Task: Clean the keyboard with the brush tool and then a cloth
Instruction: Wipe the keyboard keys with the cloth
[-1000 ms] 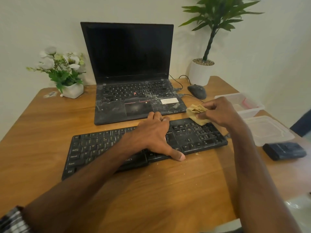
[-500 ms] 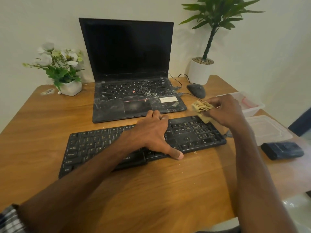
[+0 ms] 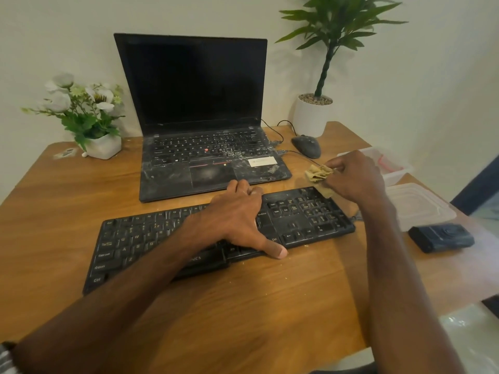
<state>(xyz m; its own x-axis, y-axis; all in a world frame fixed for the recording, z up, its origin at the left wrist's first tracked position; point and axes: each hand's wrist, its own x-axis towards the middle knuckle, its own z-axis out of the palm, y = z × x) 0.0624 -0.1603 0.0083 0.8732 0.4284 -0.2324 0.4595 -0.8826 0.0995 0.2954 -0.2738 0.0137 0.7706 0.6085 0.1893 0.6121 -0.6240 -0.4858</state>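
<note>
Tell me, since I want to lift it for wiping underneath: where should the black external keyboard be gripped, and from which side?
Probably by the black external keyboard's right short end, coming from the right. That end is uncovered and the thin slab lies flat on the wooden desk. The left hand presses on the middle; the right hand holds the crumpled tan cloth and must free up first.

keyboard (image 3: pixel 297 220) left-edge keys: "Ctrl", "Shift", "Caps Lock", "Tab", running up the side well left of the left hand (image 3: pixel 237 220)
keyboard letters: "W", "A", "S", "Z" readable, just left of that forearm
keyboard front edge: "...NICS", start hidden under the wrist
keys near the thumb: "Alt", "Ctrl", and "Enter" right of the knuckles
laptop (image 3: pixel 205 147) palm rest: "ThinkPad" logo, between the two hands; white sticker beside it too blurry to read
</note>
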